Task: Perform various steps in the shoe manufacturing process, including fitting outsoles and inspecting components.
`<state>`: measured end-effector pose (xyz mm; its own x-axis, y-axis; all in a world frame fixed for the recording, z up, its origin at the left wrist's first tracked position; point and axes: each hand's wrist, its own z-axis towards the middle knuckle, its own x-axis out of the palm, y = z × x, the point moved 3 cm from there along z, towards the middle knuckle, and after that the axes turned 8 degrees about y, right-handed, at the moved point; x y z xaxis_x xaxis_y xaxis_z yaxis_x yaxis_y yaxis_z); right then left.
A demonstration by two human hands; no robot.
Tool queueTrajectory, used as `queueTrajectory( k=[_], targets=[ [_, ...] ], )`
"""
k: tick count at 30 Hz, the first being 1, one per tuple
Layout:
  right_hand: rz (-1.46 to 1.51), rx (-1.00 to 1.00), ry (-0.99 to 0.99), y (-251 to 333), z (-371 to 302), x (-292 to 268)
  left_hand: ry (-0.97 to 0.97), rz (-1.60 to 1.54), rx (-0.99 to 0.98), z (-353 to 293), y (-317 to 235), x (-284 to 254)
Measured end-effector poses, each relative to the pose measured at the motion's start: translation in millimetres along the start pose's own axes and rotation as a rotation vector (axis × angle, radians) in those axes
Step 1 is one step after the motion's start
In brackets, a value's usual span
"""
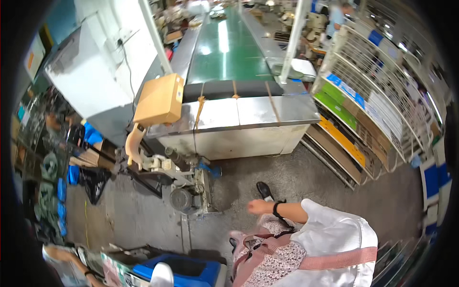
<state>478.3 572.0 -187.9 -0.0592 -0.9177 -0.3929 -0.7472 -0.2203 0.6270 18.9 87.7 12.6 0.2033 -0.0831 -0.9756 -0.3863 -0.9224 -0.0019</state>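
My right hand (260,206) is held out in front of my apron (272,248), slightly blurred. Its fingers look curled in, and nothing shows in them. A black band (276,208) circles the wrist. The apron is pink and flower-patterned over a white short-sleeved top (330,234). No part of my left hand shows. Beyond the hand, a black shoe (264,190) rests on the grey floor. The nearest equipment is a machine with a round motor (181,199), standing apart from the hand on its left.
Ahead stands a green conveyor belt (229,48) with a metal end. A cardboard-coloured box (160,99) sits above the machine. A wire rack (368,62) holds flat boards (342,105) at right. A blue bin (186,268) and another person's forearm (71,258) are at lower left.
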Motion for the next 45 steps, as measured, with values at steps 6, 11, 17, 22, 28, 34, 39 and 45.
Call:
queueTrajectory(
  k=[6, 11, 17, 22, 28, 34, 39, 45],
  targets=[
    [0.879, -0.23, 0.494, 117, 37, -103, -0.151, -0.497, 0.312, -85, -307, -99],
    [1.184, -0.244, 0.956, 147, 7, -188, -0.075, -0.613, 0.509, -91, -503, -106],
    [1.311, -0.218, 0.83, 124, 37, -298, -0.112, -0.873, 0.519, -92, -618, -78],
    [0.698, -0.739, 0.289, 204, 60, -372, 0.037, -1.352, 0.224, -32, -635, -23],
    [0.086, -0.941, 0.001, 292, 90, -393, -0.117, -1.6, 0.17, 73, -648, 7],
    [-0.451, -0.91, -0.264, 327, 122, -370, -0.178, -1.824, 0.003, 117, -645, 46],
    [-0.74, -1.083, -0.266, 360, 115, -373, -0.229, -1.933, -0.12, 129, -662, 40],
    [-1.079, -0.924, -0.196, 395, 84, -346, -0.089, -2.182, -0.096, 128, -688, 41]
  ],
)
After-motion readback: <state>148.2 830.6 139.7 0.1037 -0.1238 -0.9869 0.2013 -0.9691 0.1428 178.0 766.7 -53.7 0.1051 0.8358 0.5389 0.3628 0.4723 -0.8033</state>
